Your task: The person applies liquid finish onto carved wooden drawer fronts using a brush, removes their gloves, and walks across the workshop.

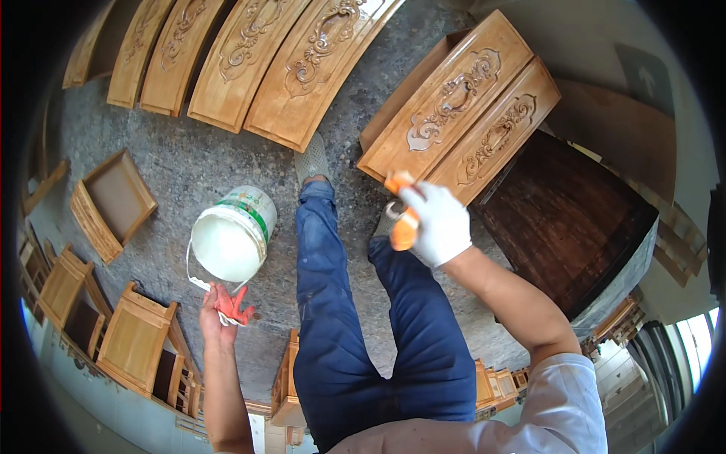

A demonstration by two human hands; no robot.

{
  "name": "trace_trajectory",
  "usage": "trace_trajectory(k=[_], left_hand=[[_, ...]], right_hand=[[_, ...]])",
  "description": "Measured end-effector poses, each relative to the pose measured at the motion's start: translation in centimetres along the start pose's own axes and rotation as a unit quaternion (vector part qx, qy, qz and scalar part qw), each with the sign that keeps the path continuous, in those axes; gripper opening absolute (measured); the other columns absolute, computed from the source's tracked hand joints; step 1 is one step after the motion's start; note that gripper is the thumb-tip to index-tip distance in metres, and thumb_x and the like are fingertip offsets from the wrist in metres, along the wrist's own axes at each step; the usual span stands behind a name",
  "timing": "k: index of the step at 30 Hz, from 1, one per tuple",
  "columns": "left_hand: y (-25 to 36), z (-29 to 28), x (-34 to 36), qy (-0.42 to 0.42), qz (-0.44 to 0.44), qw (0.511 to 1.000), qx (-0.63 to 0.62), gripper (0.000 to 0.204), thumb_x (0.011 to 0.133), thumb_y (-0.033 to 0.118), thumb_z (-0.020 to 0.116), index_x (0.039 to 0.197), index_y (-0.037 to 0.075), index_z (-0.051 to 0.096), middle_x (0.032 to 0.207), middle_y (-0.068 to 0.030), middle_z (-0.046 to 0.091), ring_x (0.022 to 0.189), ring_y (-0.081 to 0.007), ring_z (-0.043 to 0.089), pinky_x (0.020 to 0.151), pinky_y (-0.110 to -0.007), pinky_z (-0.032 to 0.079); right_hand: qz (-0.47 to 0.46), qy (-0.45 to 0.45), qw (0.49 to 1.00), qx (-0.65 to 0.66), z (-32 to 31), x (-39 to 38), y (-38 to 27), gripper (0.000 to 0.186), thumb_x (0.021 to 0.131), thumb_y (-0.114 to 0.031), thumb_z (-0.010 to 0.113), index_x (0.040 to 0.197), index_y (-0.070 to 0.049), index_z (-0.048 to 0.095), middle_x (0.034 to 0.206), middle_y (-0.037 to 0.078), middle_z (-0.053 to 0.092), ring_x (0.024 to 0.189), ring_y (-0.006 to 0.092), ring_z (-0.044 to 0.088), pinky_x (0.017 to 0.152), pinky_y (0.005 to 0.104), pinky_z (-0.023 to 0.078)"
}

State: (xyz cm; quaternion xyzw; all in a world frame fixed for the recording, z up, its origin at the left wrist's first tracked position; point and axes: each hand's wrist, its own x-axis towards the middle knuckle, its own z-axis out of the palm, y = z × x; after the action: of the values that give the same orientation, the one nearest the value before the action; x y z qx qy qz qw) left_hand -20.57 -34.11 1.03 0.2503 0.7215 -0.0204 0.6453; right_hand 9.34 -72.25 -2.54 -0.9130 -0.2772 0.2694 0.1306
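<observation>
The white bucket (257, 206) is over the speckled floor (283, 170), left of the person's legs (325, 257), its mouth tipped back toward the body and its wire handle (200, 284) drawn the same way. Its inside looks white; whether it contains liquid cannot be told.

The main risk seems to be spillage: a stronger pull on the handle could tip the bucket further, if there is anything in it to pour out. The red glove (233, 305), bunched at the same fingers, could slip loose if that grasp slackens. On the other side, a careless swing could knock the carved drawer fronts just beyond the other hand.

The left hand (212, 312) is bare, its fingers curled closed around the handle's grip and the red glove. The right hand (440, 227) wears a white glove with orange at the thumb and fingers, which are parted and bent; a small round thing (394, 209) shows between them, but whether it is grasped is unclear.

Farther out, two carved drawers (457, 106) stand side by side near the right hand, beside a dark wooden panel (578, 216). A row of similar drawers (299, 76) runs across the upper left, and a shallow drawer (121, 198) lies left of the bucket.
</observation>
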Motion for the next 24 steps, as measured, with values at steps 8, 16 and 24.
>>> trace_trajectory(k=[8, 16, 24], left_hand=[[-2.0, 0.4, -0.1, -0.009, -0.083, 0.996, -0.001, 0.023, 0.105, 0.028, 0.055, 0.127, 0.021, 0.052, 0.101, -0.001, 0.065, 0.1, -0.039, 0.07, 0.057, -0.064, 0.053], [-0.8, -1.8, 0.5, -0.017, -0.114, 0.993, 0.004, 0.018, 0.104, 0.032, 0.055, 0.119, 0.023, 0.053, 0.103, 0.0002, 0.064, 0.096, -0.0393, 0.071, 0.058, -0.067, 0.051], [1.3, 0.9, 0.5, 0.036, -0.137, 0.989, 0.052, 0.018, 0.104, 0.031, 0.056, 0.121, 0.027, 0.053, 0.099, 0.0018, 0.065, 0.093, -0.0354, 0.072, 0.065, -0.07, 0.048]], right_hand=[[-0.059, 0.12, 0.985, 0.107, 6.5, 0.6, 3.8, 0.039, 0.078, -0.019, 0.069, 0.116, -0.014, 0.069, 0.123, 0.007, 0.066, 0.106, 0.0282, 0.064, 0.086, 0.0355, 0.053], [0.116, 0.167, 0.9, 0.386, -1.9, 8.4, 13.4, 0.026, 0.083, 0.002, 0.073, 0.108, -0.005, 0.073, 0.108, 0.007, 0.073, 0.095, 0.0173, 0.069, 0.093, 0.0298, 0.056], [0.282, 0.409, 0.836, 0.232, -11.0, 17.9, 28.5, 0.035, 0.084, -0.023, 0.07, 0.114, -0.006, 0.074, 0.109, 0.011, 0.075, 0.09, 0.0277, 0.07, 0.084, 0.0314, 0.054]])
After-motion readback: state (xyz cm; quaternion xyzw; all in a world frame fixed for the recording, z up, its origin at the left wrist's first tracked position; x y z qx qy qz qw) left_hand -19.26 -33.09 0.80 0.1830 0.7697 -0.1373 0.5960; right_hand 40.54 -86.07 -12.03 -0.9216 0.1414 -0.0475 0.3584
